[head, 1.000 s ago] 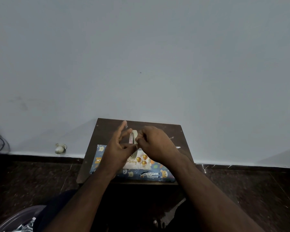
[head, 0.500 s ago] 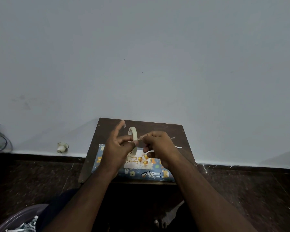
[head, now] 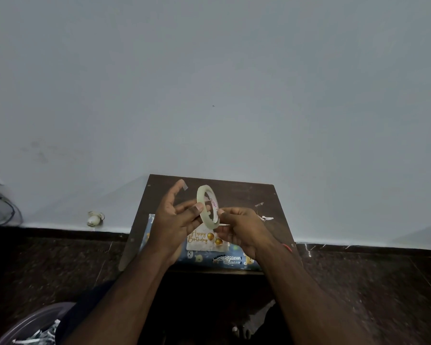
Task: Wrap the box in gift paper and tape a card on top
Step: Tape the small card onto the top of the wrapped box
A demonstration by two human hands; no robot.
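A box wrapped in blue animal-print paper (head: 224,260) lies on a small dark wooden table (head: 246,195). A white "Happy Birthday" card (head: 202,241) with gold balloons lies on top of the box. Above them my left hand (head: 174,220) holds a clear tape roll (head: 207,207) upright, its thumb pressed on the rim. A short strip of tape sticks to its raised forefinger. My right hand (head: 241,227) pinches the tape at the roll's lower right edge. Both hands hide part of the box.
A grey wall stands right behind the table. The floor is dark stone. A small white object (head: 95,218) lies at the wall's foot on the left, cables (head: 0,207) further left. Paper scraps (head: 265,217) lie on the table's right. A bin (head: 33,327) sits bottom left.
The tape roll has risen from just over the card and turned so its ring faces me more. My right hand has shifted from the roll's top to its lower right edge.
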